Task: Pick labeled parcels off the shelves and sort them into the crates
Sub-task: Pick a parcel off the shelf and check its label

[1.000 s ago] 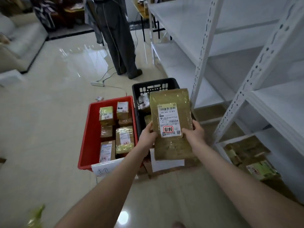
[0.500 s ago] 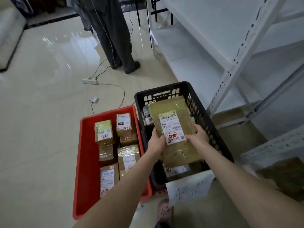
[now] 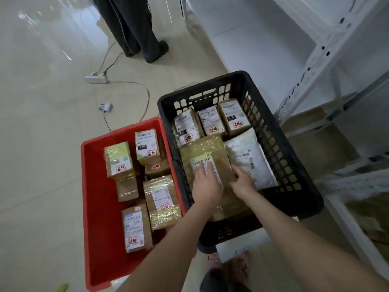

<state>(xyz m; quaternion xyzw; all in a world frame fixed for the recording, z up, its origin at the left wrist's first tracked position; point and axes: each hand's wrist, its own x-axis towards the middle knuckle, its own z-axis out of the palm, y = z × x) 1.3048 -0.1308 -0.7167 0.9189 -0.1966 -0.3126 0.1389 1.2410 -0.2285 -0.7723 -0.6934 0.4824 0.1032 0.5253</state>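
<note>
Flat brown tape-wrapped parcel (image 3: 202, 152) lies in black slotted plastic crate (image 3: 210, 85), under both hands. Left hand (image 3: 207, 185) flat on label, fingers straight; right hand (image 3: 243, 183) curled round its edge. Red plastic crate (image 3: 94, 197), left of them, part-filled. Release pending; blurred shelf parcels (image 3: 370, 207) rightward likely remain.

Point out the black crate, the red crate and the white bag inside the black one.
black crate (image 3: 200, 88), head view, far rim
red crate (image 3: 92, 207), head view, left wall
white bag (image 3: 250, 161), head view, middle of its top
</note>
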